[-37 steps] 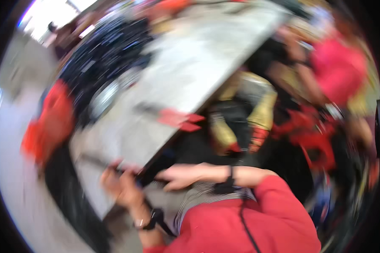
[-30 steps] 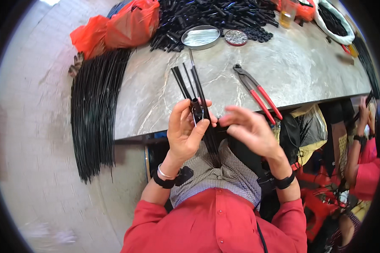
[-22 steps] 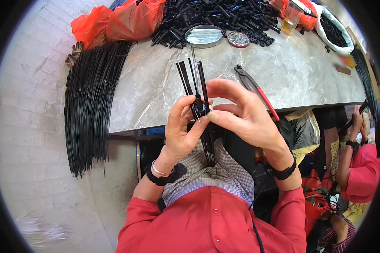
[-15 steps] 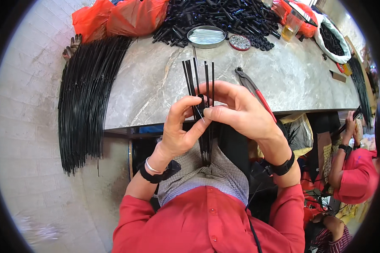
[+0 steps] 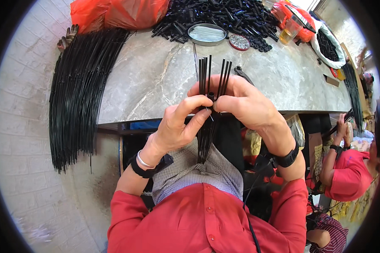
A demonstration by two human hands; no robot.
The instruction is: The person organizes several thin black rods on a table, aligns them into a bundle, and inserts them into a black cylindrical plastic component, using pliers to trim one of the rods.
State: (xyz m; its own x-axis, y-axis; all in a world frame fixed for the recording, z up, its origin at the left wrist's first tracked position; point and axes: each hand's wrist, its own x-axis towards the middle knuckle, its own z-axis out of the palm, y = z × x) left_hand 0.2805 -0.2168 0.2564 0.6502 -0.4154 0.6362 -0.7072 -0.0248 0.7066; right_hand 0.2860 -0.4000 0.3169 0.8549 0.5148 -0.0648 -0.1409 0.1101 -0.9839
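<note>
In front of my lap, over the table's near edge, both hands work on a bundle of thin black rods (image 5: 204, 141). The rods stand upright and fan apart at the top around a short black tube (image 5: 211, 96). My left hand (image 5: 177, 122) is closed, thumb and forefinger pinching a thin metal wire (image 5: 211, 118) beside the tube. My right hand (image 5: 251, 105) wraps round the bundle from the right, its thumb pressed near the tube and its fingers behind the rods. Just beyond it lie pliers (image 5: 242, 74), their handles hidden by the hand.
On the grey marbled table (image 5: 143, 84) are a pile of black tubes (image 5: 223, 17), a tin of straight wires (image 5: 207, 33) and a dish of small metal pieces (image 5: 239, 42). Long black rods (image 5: 80, 97) overhang the left edge. At right, a co-worker (image 5: 346, 173) sits near a white sack (image 5: 329, 44).
The rods and tube have turned between my fingers, and the rods now stand in two groups. My right hand now covers the pliers' handles. The view has shifted slightly.
</note>
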